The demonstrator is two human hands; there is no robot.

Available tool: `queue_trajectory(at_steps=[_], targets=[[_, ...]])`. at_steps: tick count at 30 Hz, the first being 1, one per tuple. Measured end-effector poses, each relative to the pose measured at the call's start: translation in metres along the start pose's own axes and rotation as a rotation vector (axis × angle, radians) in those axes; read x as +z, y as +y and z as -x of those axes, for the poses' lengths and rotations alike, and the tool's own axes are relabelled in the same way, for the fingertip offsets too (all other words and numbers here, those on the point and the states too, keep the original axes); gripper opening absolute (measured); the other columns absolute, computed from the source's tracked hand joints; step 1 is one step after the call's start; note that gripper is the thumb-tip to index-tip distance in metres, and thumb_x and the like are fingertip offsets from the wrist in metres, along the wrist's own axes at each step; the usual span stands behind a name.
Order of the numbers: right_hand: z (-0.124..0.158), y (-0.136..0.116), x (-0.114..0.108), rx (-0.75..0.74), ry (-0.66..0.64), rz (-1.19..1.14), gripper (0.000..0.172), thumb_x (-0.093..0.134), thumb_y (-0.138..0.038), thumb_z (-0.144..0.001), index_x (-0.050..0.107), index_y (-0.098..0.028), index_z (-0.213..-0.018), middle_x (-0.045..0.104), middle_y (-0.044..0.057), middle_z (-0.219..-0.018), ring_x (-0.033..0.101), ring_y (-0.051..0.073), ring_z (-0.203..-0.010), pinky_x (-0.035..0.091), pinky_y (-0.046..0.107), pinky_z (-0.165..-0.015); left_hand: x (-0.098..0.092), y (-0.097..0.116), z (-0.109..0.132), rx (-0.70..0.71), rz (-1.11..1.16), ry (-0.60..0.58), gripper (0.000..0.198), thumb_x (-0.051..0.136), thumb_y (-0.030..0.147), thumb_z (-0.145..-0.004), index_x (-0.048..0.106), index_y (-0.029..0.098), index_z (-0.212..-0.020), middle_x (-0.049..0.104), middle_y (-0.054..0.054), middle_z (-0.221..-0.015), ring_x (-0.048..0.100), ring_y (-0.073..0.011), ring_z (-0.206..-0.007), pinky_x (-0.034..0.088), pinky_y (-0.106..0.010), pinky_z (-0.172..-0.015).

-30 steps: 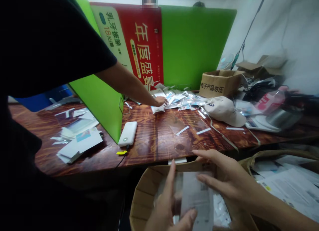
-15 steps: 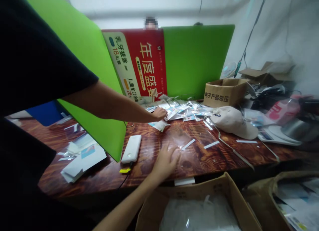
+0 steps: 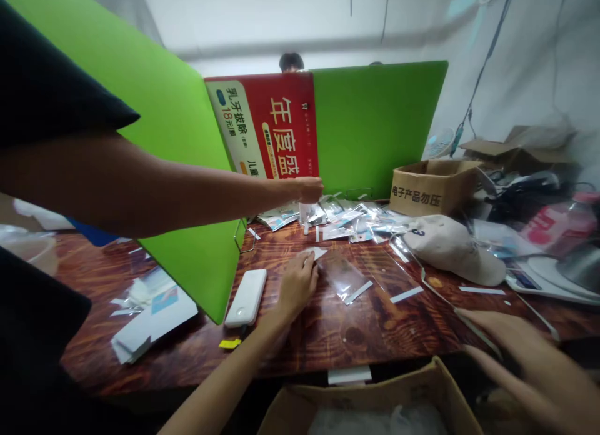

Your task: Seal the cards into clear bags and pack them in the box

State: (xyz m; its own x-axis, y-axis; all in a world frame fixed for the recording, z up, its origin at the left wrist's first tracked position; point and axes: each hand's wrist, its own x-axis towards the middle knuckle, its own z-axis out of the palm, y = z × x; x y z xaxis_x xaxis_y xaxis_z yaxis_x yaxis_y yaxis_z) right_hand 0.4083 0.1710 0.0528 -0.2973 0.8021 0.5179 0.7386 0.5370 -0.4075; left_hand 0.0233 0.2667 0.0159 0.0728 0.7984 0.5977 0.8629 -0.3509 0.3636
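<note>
On the table, my left hand has its fingers closed over the near edge of a small white packet, most of which they hide. At the lower right my right hand is blurred, thumb and fingers apart, with nothing in it. A clear plastic bag with a white strip lies flat beside my left hand. Another person's closed hand reaches in from the left, above a pile of clear packets with printed cards.
A white power bank lies left of my left arm, near a green partition. White cards are stacked farther left. A beige cap and a cardboard box stand right. An open carton is below the table edge.
My left hand has moved forward and closed over the white packet. My right hand has come into view at the lower right. The other person's hand has lifted off the table.
</note>
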Motion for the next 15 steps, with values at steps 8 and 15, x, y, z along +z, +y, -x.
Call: queue_trajectory(at_steps=[8, 15], targets=[[-0.075, -0.116, 0.083, 0.004, -0.551, -0.804, 0.048, 0.066, -0.042, -0.083, 0.059, -0.016, -0.123, 0.065, 0.012, -0.121, 0.061, 0.028, -0.112, 0.049, 0.041, -0.096, -0.083, 0.091, 0.096, 0.068, 0.318, 0.206, 0.041, 0.047, 0.02, -0.1, 0.042, 0.029, -0.139, 0.064, -0.008, -0.119, 0.066, -0.0179, -0.108, 0.056, -0.03, -0.091], [-0.041, -0.156, 0.071, -0.26, -0.47, -0.678, 0.009, 0.06, -0.025, -0.09, 0.063, -0.017, -0.093, 0.067, 0.005, -0.088, 0.063, 0.018, -0.079, 0.051, 0.027, -0.07, -0.1, 0.107, 0.14, -0.236, 1.017, -0.16, 0.077, 0.067, 0.049, -0.086, 0.033, 0.026, -0.151, 0.05, -0.016, -0.147, 0.052, -0.0338, -0.131, 0.05, -0.044, -0.103]])
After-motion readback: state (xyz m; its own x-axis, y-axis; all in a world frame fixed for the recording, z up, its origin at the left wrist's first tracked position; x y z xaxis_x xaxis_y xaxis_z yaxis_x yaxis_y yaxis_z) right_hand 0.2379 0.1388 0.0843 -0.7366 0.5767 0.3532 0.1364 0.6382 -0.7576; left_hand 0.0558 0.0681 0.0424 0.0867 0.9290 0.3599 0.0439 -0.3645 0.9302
